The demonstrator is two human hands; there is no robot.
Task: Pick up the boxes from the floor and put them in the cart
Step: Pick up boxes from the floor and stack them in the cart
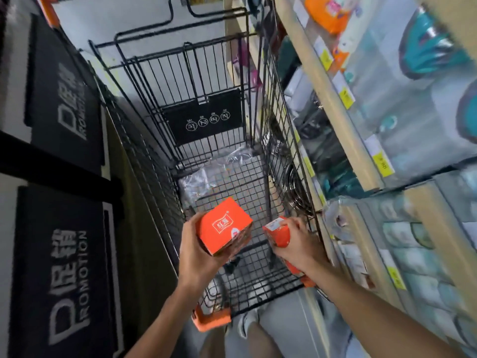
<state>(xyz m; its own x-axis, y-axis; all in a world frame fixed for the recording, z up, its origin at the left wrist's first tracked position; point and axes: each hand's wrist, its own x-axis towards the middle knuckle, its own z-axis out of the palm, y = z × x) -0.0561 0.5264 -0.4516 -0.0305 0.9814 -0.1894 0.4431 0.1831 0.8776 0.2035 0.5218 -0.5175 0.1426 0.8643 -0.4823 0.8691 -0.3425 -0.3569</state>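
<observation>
A black wire shopping cart [281, 140] stands in front of me, seen from above. My left hand [198, 257] grips an orange box [223, 226] with a white and red label, held over the near end of the cart basket. My right hand [294, 244] grips a second orange box [277, 232], also over the basket, near the cart's right wall. Both boxes hang above the wire bottom and do not touch it.
Clear plastic packets [204, 179] lie on the cart's wire bottom at its far end. Shelves of packaged goods [402, 130] run close along the right. Black promotion signs [64, 280] stand to the left. The cart's orange handle ends [210, 320] are near my legs.
</observation>
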